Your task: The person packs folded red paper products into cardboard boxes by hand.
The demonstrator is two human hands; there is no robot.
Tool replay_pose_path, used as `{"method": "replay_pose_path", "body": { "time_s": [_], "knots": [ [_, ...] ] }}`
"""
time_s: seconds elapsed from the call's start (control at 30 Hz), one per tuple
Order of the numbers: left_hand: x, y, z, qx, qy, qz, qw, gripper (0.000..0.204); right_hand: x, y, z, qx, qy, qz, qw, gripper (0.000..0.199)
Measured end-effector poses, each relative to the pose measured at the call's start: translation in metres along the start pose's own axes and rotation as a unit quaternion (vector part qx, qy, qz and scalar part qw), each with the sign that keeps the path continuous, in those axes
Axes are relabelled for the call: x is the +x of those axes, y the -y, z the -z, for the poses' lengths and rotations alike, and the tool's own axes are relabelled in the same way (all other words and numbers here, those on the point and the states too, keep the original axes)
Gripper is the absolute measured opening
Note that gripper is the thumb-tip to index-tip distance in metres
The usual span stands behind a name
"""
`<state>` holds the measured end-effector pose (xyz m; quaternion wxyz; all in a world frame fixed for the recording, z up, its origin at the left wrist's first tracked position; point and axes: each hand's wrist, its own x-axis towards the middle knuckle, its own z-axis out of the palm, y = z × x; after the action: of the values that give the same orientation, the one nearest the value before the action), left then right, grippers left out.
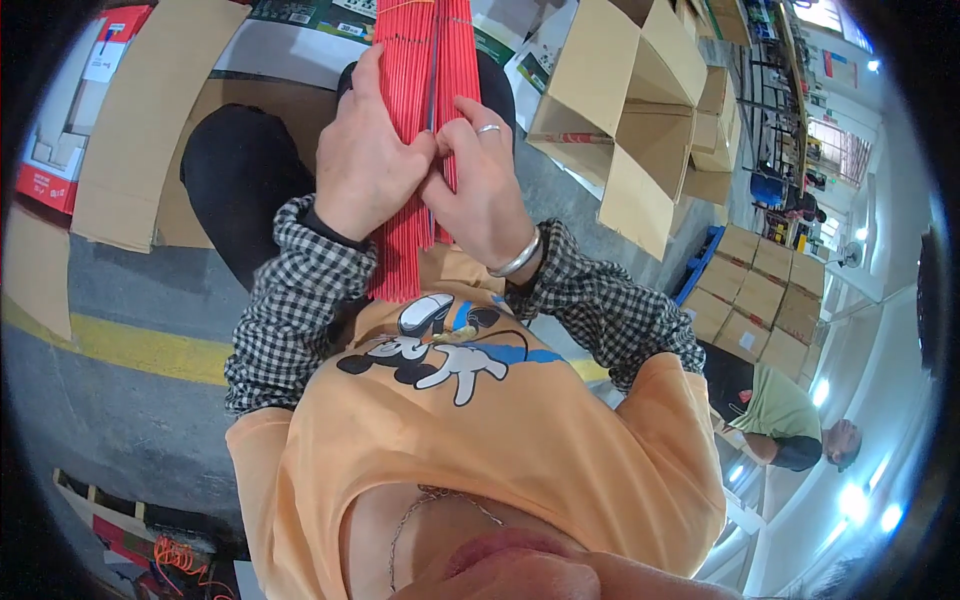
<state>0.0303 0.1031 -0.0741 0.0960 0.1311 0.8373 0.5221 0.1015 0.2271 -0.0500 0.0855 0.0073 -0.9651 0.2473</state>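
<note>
Two bundles of thin red rods, a left bundle and a right bundle, lie side by side over my lap. A dark line runs between them. My left hand is closed round the left bundle, its index finger lying along the rods. On the right bundle my right hand, with a ring and a bracelet, is closed with its fingers curled. Both thumbs come together at the gap between the bundles. Whether they pinch something small there is hidden. A thin yellowish band crosses the rods near the far end.
Open cardboard boxes stand at the far right. Flattened cardboard and a red-and-white carton are on the left. Stacked cartons and another person are further right. Orange cord lies in a box at lower left.
</note>
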Motion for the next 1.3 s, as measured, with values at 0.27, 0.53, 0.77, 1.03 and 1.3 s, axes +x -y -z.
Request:
{"method": "replay_pose_path", "body": {
  "time_s": [0.27, 0.53, 0.77, 1.03, 1.3],
  "knots": [
    [0.01, 0.001, 0.003, 0.014, 0.041, 0.0, 0.999, 0.096, 0.0, -0.004, 0.002, 0.015, 0.026, -0.017, 0.999, 0.037],
    [0.015, 0.0, 0.003, 0.006, 0.051, 0.013, 0.999, 0.091, 0.011, -0.001, -0.002, -0.013, -0.001, -0.002, 1.0, 0.032],
    [0.011, -0.007, -0.002, 0.019, 0.049, 0.025, 0.998, 0.092, 0.019, -0.02, -0.006, -0.085, 0.021, 0.001, 0.996, 0.022],
    [0.014, 0.024, 0.017, -0.04, 0.021, -0.012, 0.999, 0.089, 0.014, -0.027, 0.001, 0.019, 0.051, 0.089, 0.995, 0.023],
    [0.012, 0.029, 0.023, -0.06, 0.03, -0.019, 0.998, 0.089, 0.01, -0.023, 0.007, 0.087, 0.075, 0.055, 0.992, 0.028]
  ]
}}
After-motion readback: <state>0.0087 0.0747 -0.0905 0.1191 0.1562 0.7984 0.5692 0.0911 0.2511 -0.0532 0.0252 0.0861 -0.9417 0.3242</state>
